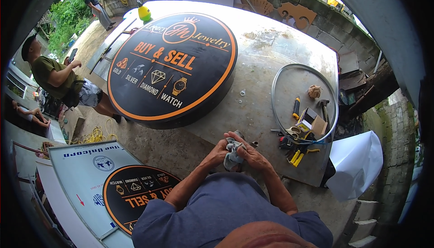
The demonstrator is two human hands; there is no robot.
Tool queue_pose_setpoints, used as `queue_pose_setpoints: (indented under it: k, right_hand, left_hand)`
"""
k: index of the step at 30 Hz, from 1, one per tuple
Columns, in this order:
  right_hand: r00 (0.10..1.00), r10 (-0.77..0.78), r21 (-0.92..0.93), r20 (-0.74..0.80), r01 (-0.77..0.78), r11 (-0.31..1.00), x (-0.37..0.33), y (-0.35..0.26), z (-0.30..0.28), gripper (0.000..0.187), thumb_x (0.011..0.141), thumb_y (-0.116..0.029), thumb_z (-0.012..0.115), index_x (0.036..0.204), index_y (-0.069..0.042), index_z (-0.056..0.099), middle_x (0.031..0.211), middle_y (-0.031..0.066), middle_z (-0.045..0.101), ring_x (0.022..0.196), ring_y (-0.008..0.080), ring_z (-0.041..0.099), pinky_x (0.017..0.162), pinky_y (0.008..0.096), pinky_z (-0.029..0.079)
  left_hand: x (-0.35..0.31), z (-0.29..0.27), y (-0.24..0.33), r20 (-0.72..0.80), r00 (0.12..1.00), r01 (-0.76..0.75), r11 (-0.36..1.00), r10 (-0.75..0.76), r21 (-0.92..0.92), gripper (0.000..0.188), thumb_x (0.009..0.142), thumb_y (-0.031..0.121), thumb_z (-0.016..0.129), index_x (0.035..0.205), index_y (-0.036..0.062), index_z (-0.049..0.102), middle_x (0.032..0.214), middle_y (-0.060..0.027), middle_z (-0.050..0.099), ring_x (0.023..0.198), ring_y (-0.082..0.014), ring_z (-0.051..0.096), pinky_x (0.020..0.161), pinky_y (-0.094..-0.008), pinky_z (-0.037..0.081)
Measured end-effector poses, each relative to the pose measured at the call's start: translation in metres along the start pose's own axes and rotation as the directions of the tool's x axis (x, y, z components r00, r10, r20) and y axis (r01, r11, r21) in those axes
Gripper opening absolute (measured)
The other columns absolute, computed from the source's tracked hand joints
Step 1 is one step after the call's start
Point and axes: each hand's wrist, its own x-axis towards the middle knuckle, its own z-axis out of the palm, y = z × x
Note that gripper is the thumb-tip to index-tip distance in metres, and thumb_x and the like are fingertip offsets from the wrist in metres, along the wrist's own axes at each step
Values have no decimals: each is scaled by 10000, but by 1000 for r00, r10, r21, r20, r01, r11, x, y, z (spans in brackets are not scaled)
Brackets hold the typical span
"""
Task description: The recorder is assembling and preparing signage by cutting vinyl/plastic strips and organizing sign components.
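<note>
While both hands meet before the person's blue-grey shirt [226, 203], a crumpled pale cloth [233, 158] is bunched between them, longer from near to far than across. The left hand [219, 152] and right hand [255, 157] press in around it from either side, about equally close; how firmly they squeeze, I cannot tell. Beyond them stands a grey worktable [264, 83]. A large round black sign [156, 81] lies on it, far and left, nearer the left hand.
</note>
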Motion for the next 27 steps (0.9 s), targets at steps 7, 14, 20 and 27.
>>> queue_pose_setpoints:
  k: [7,14,20,27]
  right_hand:
    - [989,-73,-232,-131,41,972,3,0,-5,718,939,-546,456,1478,-95,307,1443,129,381,1345,232,338,1108,375,261]
    - [929,-44,-171,-368,-21,985,-1,2,-15,408,981,-232,543,1354,-73,499,1090,52,613,883,133,579,767,275,495]
    - [931,-203,-610,-302,-25,792,2,-6,-2,326,890,-91,629,1213,-56,601,1004,91,621,872,202,602,787,310,484]
    - [928,-242,-589,-283,30,807,1,6,-11,156,849,-64,665,987,8,659,865,74,602,804,186,580,735,306,463]
  left_hand:
    - [7,-5,-16,-123,990,-77,997,75,-10,314,903,219,654,1147,44,562,1048,-25,599,926,-116,581,798,-277,495]
    - [7,-18,-6,-70,983,-177,983,173,-58,594,815,192,732,1330,55,469,1260,-62,543,1132,-159,545,965,-311,456]
    - [11,-21,-15,-19,989,-147,987,146,-60,798,892,443,607,1489,43,260,1413,-89,420,1258,-171,432,1058,-289,340]
    - [12,-25,-28,10,990,-139,990,139,-24,792,883,326,614,1487,0,218,1441,-143,412,1259,-181,457,1066,-300,350]
